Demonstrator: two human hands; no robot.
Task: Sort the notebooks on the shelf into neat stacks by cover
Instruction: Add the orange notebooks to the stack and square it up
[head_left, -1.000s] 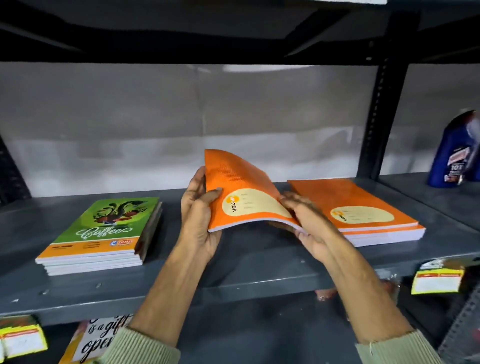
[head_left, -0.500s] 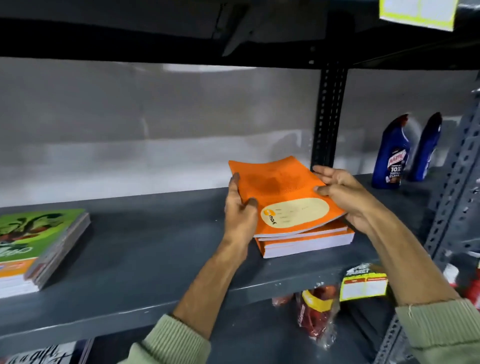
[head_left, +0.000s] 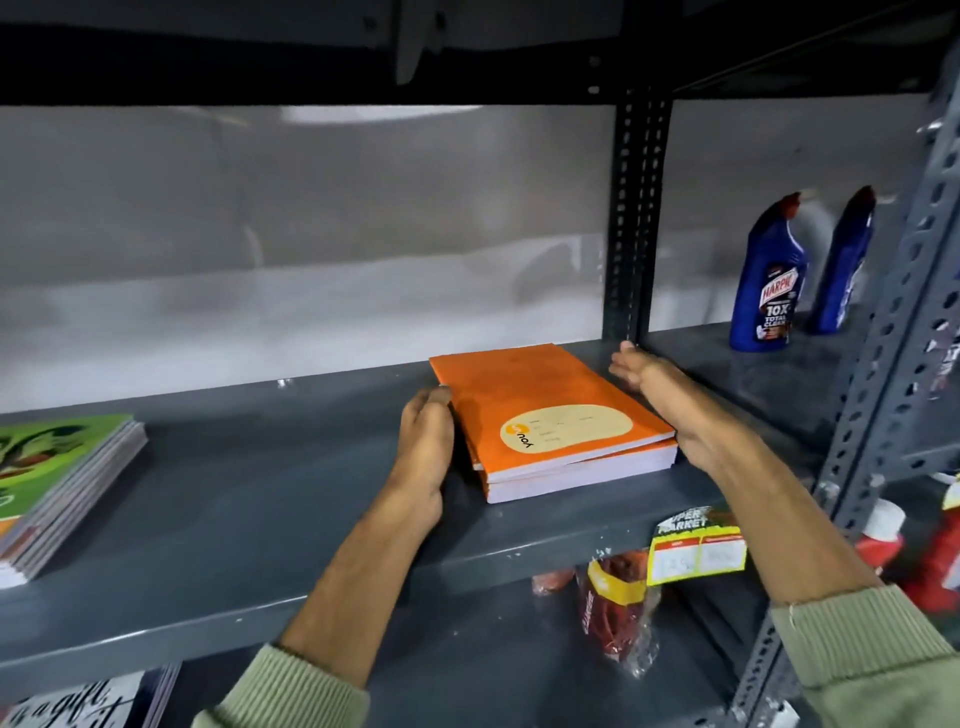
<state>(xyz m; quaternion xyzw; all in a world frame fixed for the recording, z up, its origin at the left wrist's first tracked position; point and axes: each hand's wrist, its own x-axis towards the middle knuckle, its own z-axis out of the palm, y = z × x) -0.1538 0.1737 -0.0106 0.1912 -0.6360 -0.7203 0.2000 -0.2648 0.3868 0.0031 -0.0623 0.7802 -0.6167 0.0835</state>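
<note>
A stack of orange notebooks (head_left: 545, 410) with a cream oval label lies on the grey metal shelf (head_left: 260, 499), right of centre. My left hand (head_left: 423, 441) presses flat against the stack's left edge, fingers extended. My right hand (head_left: 670, 400) lies flat along its right edge, fingers pointing toward the back. The top notebook sits slightly askew on the ones below. A second stack of green notebooks (head_left: 57, 478) lies at the shelf's far left, partly cut off by the frame edge.
A perforated upright post (head_left: 631, 218) stands just behind the orange stack. Two blue cleaner bottles (head_left: 766, 275) stand on the neighbouring shelf to the right. A yellow price tag (head_left: 696, 545) hangs from the shelf lip. Packets and red bottles sit on the shelf below.
The orange notebook I held in both hands now lies on top of the orange stack. Both hands have let go and moved to the stack's sides.
</note>
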